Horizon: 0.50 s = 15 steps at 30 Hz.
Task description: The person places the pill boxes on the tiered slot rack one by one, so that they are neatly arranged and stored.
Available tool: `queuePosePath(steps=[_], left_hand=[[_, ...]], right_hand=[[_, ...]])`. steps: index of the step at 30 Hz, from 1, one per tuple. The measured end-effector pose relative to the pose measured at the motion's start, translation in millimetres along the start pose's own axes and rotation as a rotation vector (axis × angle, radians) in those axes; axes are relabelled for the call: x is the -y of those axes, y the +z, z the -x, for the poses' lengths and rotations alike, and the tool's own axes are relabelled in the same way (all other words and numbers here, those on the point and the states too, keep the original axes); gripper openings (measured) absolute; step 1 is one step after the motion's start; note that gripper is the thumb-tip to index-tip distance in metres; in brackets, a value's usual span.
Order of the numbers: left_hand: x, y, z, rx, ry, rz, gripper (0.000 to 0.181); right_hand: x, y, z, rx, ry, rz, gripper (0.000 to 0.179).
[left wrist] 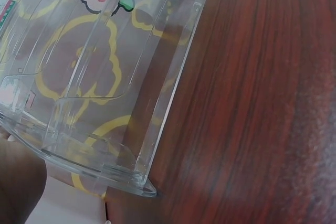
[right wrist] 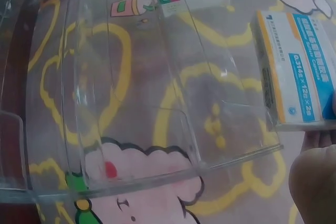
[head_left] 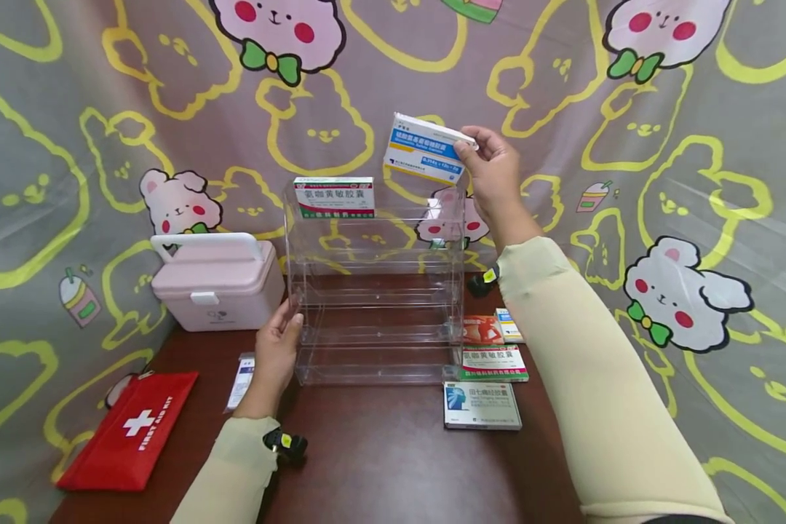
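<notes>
Blue-and-white medicine box (head_left: 422, 149), one: pinched by the thumb and bent fingers of the right hand (head_left: 498, 175), above the top right corner of the clear rack (head_left: 378, 297). Left hand (head_left: 276, 356): partly curled, gripping the rack's left edge. Red-and-green-banded box (head_left: 334, 199): rack's top left corner.

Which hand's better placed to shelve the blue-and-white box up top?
Right, probably: the right hand holds the blue-and-white box near the top of the clear rack; the left hand is low at its side.
</notes>
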State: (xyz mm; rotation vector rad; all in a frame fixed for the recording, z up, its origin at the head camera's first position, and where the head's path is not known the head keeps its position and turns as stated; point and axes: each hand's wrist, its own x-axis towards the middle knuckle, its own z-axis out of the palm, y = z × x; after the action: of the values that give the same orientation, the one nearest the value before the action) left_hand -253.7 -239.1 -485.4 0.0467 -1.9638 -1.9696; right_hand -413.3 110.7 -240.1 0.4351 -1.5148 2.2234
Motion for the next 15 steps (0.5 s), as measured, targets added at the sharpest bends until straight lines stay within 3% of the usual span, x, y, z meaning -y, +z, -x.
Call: queuePosePath(steps=[9,15], left_hand=[[-0.1,0.3,-1.3,-0.007,0.006,-0.016,0.051],[-0.1,1.2,-1.3,-0.012,0.001,-0.017,0.052]], right_hand=[[-19.3,-13.1,9.3,0.023,0.069,0.087,0.027],[-25.5,-19.7,12.8,0.07,0.068,0.12,0.037]])
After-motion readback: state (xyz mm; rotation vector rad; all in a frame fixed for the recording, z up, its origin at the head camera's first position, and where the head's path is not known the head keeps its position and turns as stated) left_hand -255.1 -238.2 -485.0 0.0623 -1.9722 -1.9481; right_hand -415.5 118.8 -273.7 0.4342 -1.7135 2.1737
